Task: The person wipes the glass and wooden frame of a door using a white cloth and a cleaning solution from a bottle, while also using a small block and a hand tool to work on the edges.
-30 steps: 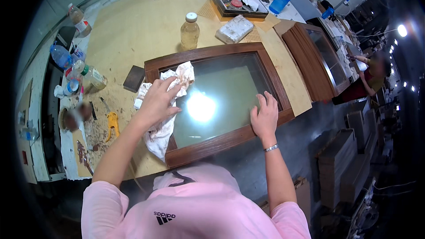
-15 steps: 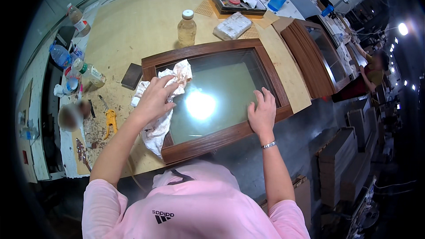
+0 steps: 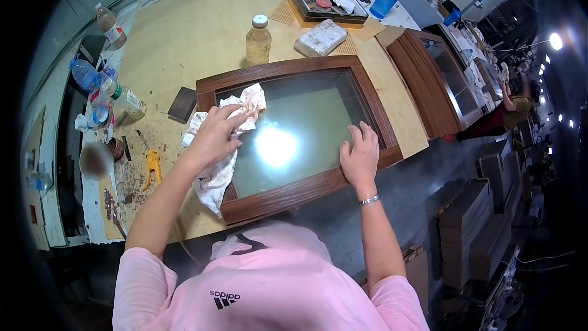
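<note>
A brown wooden frame with a glass pane [image 3: 306, 107] lies flat on the workbench, and a bright lamp reflects in the glass. My left hand [image 3: 215, 135] is at the frame's left side, its fingers curled over a crumpled white rag [image 3: 214, 187] with reddish-brown stains. The rag drapes across the left rail and part of the glass. My right hand [image 3: 360, 152] rests on the near right part of the frame, fingers spread over the glass edge, holding nothing. A dark flat block [image 3: 182, 105] lies just left of the frame.
Beyond the frame stand a white-capped bottle [image 3: 258, 43], a wrapped white block [image 3: 321, 38] and a tray of odds and ends [image 3: 324, 5]. Several bottles and a yellow-handled tool [image 3: 152, 168] are at left. Stacked brown frames [image 3: 422, 79] stand at right; a co-worker [image 3: 513, 107] is beyond.
My right hand has shifted very slightly left. My left hand stays on the rag. The co-worker at far right has changed posture.
</note>
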